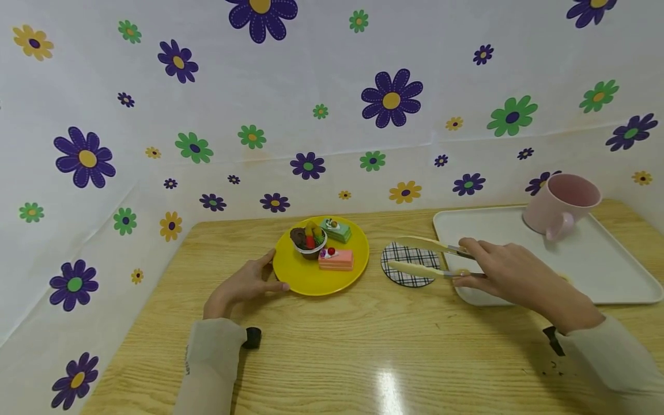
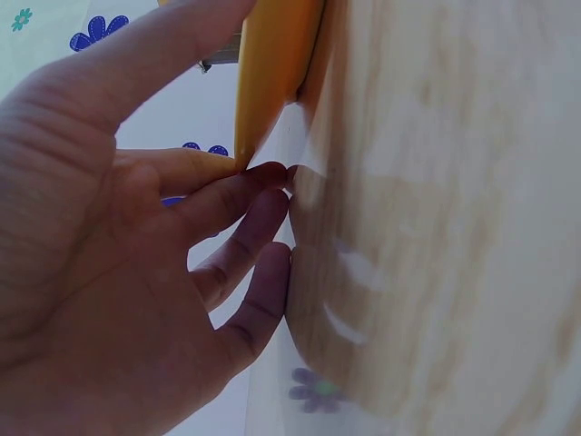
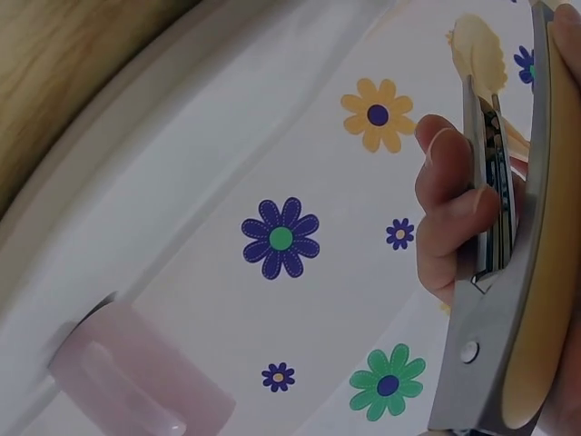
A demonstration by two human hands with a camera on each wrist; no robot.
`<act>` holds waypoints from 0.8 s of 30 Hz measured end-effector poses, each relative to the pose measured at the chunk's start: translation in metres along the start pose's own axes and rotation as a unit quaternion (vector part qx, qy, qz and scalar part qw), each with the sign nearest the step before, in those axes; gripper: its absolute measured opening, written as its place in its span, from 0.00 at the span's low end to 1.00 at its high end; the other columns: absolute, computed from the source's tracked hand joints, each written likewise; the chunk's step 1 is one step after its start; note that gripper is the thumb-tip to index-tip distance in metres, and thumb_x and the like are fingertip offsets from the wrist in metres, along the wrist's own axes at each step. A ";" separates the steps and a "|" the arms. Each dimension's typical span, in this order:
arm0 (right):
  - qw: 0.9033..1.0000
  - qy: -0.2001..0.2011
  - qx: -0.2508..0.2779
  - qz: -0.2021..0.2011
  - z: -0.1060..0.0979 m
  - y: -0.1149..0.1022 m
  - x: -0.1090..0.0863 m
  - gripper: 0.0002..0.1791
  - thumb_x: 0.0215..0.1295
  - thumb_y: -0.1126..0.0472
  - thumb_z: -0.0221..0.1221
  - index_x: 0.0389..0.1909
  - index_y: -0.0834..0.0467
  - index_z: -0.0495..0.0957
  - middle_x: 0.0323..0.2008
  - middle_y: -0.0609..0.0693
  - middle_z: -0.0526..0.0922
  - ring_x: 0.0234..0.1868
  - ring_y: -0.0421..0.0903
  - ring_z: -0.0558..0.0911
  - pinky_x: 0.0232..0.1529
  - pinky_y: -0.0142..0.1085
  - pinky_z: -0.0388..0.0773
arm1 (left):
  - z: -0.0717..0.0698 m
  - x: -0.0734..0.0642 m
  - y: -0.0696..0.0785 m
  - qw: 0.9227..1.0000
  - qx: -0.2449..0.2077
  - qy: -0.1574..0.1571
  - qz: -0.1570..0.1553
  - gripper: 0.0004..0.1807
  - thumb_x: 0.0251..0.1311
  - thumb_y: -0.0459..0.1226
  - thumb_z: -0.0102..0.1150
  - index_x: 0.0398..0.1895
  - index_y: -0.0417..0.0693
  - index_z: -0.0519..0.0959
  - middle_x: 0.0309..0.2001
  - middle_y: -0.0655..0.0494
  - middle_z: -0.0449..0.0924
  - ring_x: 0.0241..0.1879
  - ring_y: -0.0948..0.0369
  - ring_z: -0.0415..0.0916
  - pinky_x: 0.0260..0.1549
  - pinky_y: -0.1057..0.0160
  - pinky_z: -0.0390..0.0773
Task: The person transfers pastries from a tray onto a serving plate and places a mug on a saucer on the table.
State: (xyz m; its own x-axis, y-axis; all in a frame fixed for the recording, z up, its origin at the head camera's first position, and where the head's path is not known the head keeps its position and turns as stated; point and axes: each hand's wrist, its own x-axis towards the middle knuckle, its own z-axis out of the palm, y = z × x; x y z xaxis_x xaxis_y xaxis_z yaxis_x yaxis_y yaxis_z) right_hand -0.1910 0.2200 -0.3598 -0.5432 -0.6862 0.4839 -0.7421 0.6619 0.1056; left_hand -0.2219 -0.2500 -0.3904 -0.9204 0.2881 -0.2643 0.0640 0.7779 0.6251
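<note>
My left hand (image 1: 244,282) holds the left rim of a round yellow plate (image 1: 290,276), thumb and index finger at its edge. In the left wrist view, other fingertips rest on the table beside the plate's edge. The plate bears a toy fruit cupcake (image 1: 310,241), a green cake slice (image 1: 337,231) and a pink cake slice (image 1: 336,262). My right hand (image 1: 508,274) grips metal tongs (image 3: 481,327) with cream tips. The tips stand apart over a round plaid coaster (image 1: 396,253), with nothing seen between them.
A white tray (image 1: 612,271) lies on the right, partly behind my right hand and forearm. A pink mug (image 1: 550,204) stands upright on its far part. A flower-printed white cloth (image 1: 332,86) walls the back and left of the wooden table (image 1: 332,351).
</note>
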 end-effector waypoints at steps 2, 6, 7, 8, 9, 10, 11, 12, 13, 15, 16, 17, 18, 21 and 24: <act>1.000 -0.002 0.002 0.004 -0.001 0.001 -0.003 0.32 0.56 0.37 0.55 0.44 0.62 0.67 0.21 0.47 0.75 0.13 0.33 0.56 0.10 0.27 0.59 | 0.000 0.000 0.000 1.000 0.001 0.001 0.000 0.58 0.45 0.57 0.64 0.71 0.39 0.43 0.70 0.43 0.43 0.68 0.48 0.40 0.63 0.46 0.45; 1.000 -0.004 0.010 0.014 -0.002 0.003 -0.009 0.30 0.54 0.40 0.59 0.44 0.62 0.68 0.21 0.47 0.74 0.13 0.33 0.57 0.11 0.27 0.59 | 0.001 0.001 -0.001 1.000 0.000 0.003 0.007 0.58 0.46 0.56 0.64 0.70 0.39 0.43 0.70 0.43 0.44 0.68 0.48 0.41 0.64 0.47 0.45; 1.000 -0.005 0.012 0.016 -0.003 0.004 -0.010 0.30 0.53 0.41 0.59 0.44 0.62 0.68 0.21 0.48 0.75 0.13 0.33 0.57 0.11 0.27 0.59 | 0.001 0.001 -0.001 1.000 0.000 0.003 0.010 0.57 0.46 0.56 0.65 0.70 0.39 0.43 0.70 0.43 0.44 0.68 0.48 0.41 0.64 0.47 0.46; 1.000 -0.006 0.013 0.020 -0.003 0.004 -0.011 0.30 0.53 0.41 0.60 0.44 0.62 0.68 0.21 0.48 0.75 0.13 0.34 0.57 0.11 0.27 0.59 | 0.000 0.001 -0.001 1.000 0.001 0.003 0.012 0.57 0.46 0.56 0.64 0.70 0.39 0.43 0.70 0.43 0.44 0.68 0.48 0.41 0.64 0.47 0.46; 1.000 -0.009 0.012 0.024 -0.004 0.004 -0.012 0.30 0.53 0.42 0.60 0.44 0.62 0.68 0.22 0.48 0.75 0.13 0.34 0.58 0.11 0.27 0.59 | 0.000 0.001 -0.001 1.000 0.001 0.003 0.013 0.57 0.46 0.56 0.65 0.70 0.39 0.43 0.70 0.43 0.44 0.68 0.48 0.41 0.64 0.47 0.46; 0.999 -0.015 0.013 0.030 -0.004 0.004 -0.013 0.30 0.52 0.42 0.61 0.44 0.62 0.68 0.22 0.49 0.76 0.14 0.34 0.58 0.11 0.27 0.60 | 0.000 0.001 -0.001 1.000 -0.001 0.003 0.013 0.57 0.46 0.56 0.65 0.70 0.39 0.43 0.70 0.43 0.44 0.68 0.48 0.41 0.64 0.47 0.46; 0.999 -0.023 0.014 0.038 -0.005 0.004 -0.014 0.30 0.52 0.43 0.62 0.44 0.62 0.67 0.23 0.50 0.77 0.14 0.34 0.58 0.12 0.27 0.61 | 0.000 0.001 -0.001 1.000 -0.001 0.003 0.014 0.57 0.46 0.56 0.65 0.70 0.39 0.43 0.70 0.43 0.44 0.68 0.48 0.41 0.64 0.47 0.46; 0.999 -0.028 0.014 0.043 -0.006 0.004 -0.015 0.30 0.52 0.44 0.62 0.45 0.62 0.67 0.24 0.51 0.77 0.14 0.34 0.59 0.12 0.27 0.62 | 0.000 0.001 -0.001 1.000 -0.002 0.003 0.015 0.57 0.46 0.55 0.65 0.70 0.39 0.43 0.70 0.43 0.45 0.68 0.48 0.41 0.64 0.47 0.46; 0.998 -0.034 0.014 0.049 -0.007 0.004 -0.016 0.30 0.51 0.44 0.63 0.45 0.62 0.67 0.25 0.51 0.78 0.14 0.35 0.59 0.12 0.27 0.62 | 0.000 0.001 -0.001 1.000 -0.002 0.003 0.016 0.57 0.46 0.55 0.65 0.70 0.39 0.43 0.70 0.43 0.45 0.68 0.48 0.41 0.64 0.47 0.46; 0.997 -0.044 0.013 0.058 -0.009 0.004 -0.018 0.30 0.51 0.45 0.64 0.45 0.62 0.67 0.26 0.53 0.79 0.14 0.35 0.60 0.13 0.28 0.64 | 0.000 0.001 -0.001 1.000 -0.004 0.002 0.015 0.57 0.46 0.55 0.65 0.71 0.39 0.43 0.70 0.43 0.44 0.68 0.48 0.41 0.64 0.47 0.45; 0.997 -0.044 0.013 0.059 -0.009 0.005 -0.019 0.30 0.50 0.45 0.64 0.45 0.62 0.67 0.26 0.53 0.79 0.14 0.34 0.60 0.13 0.28 0.64 | 0.001 0.001 -0.001 1.000 -0.005 0.002 0.015 0.57 0.46 0.55 0.65 0.71 0.39 0.43 0.70 0.43 0.44 0.68 0.48 0.41 0.64 0.47 0.45; 0.997 -0.044 0.012 0.059 -0.010 0.005 -0.021 0.30 0.50 0.45 0.64 0.45 0.62 0.67 0.26 0.53 0.79 0.14 0.34 0.60 0.13 0.28 0.65 | 0.001 0.001 -0.001 1.000 -0.006 0.002 0.013 0.57 0.46 0.55 0.65 0.71 0.40 0.43 0.70 0.43 0.44 0.68 0.48 0.41 0.64 0.47 0.45; 0.997 -0.041 0.011 0.057 -0.010 0.006 -0.022 0.30 0.50 0.45 0.64 0.45 0.62 0.67 0.26 0.53 0.79 0.14 0.34 0.60 0.13 0.29 0.65 | 0.001 0.001 0.000 1.000 -0.008 0.002 0.012 0.57 0.46 0.55 0.65 0.71 0.40 0.43 0.70 0.43 0.44 0.68 0.48 0.40 0.64 0.47 0.45; 0.998 -0.038 0.010 0.059 -0.011 0.008 -0.027 0.31 0.50 0.45 0.64 0.45 0.63 0.67 0.27 0.55 0.79 0.14 0.35 0.62 0.13 0.31 0.68 | 0.001 0.002 -0.001 1.000 -0.013 0.001 0.006 0.58 0.46 0.55 0.65 0.71 0.40 0.43 0.70 0.43 0.44 0.68 0.48 0.40 0.64 0.47 0.45; 0.998 -0.032 0.012 0.059 -0.012 0.010 -0.032 0.31 0.49 0.45 0.64 0.45 0.63 0.66 0.29 0.56 0.80 0.13 0.34 0.62 0.12 0.32 0.67 | 0.001 0.002 -0.002 1.000 -0.010 0.001 0.006 0.57 0.46 0.55 0.65 0.71 0.40 0.43 0.70 0.44 0.43 0.69 0.48 0.40 0.64 0.47 0.45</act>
State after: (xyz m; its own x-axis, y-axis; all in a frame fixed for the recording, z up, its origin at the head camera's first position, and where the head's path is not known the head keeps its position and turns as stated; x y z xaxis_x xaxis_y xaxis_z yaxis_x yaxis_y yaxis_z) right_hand -0.1769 0.2520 -0.3638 -0.6510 -0.6219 0.4353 -0.6802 0.7324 0.0292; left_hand -0.2233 -0.2504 -0.3933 -0.9207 0.2955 -0.2548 0.0671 0.7633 0.6425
